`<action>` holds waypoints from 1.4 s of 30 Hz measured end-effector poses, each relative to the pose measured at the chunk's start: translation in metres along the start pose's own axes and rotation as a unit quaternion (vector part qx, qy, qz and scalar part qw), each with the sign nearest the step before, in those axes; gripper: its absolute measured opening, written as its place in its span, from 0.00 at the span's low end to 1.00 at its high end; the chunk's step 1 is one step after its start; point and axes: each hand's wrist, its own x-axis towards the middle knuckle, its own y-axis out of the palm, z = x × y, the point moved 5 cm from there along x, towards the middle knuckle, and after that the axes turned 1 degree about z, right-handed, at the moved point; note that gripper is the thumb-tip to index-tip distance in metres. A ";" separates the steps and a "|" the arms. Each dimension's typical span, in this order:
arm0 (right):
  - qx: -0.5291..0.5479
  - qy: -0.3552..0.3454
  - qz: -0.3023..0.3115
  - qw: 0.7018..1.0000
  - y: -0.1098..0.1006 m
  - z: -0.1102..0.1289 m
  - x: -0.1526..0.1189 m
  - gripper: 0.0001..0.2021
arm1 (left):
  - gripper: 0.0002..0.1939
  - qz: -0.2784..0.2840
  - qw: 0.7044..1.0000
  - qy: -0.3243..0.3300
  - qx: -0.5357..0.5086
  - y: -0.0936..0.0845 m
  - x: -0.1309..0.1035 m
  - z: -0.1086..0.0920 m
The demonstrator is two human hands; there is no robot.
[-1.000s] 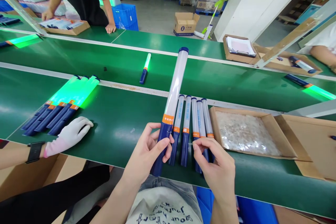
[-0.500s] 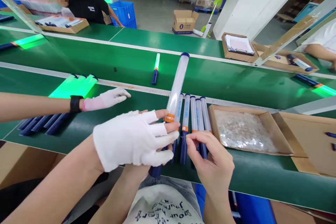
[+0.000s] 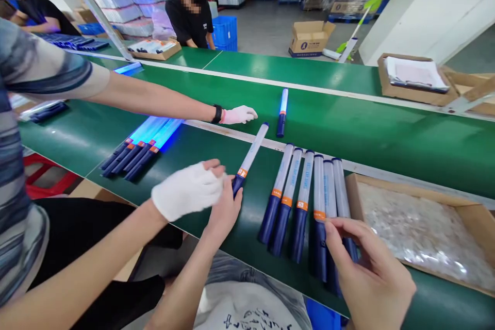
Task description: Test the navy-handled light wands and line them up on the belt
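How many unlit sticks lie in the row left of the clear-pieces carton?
6. Left to right: first stick, second stick, third stick, fourth stick, then fifth stick and sixth stick nearest the carton, both partly behind the right hand. Another could hide there.

The left forearm (image 3: 183, 281) slants upward, and the bare left hand (image 3: 223, 212) leads it, fingers (image 3: 237, 200) curled in a grip and partly hidden. Well to the right of those fingers, the bare right hand (image 3: 373, 273) points inward, thumb (image 3: 337, 245) and forefinger (image 3: 352, 227) pinched together, its remaining fingers mostly unseen.
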 end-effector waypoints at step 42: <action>-0.044 0.013 -0.064 0.997 -0.042 -0.040 0.018 0.04 | 0.11 0.364 0.849 -0.071 -0.377 0.130 0.136 -0.173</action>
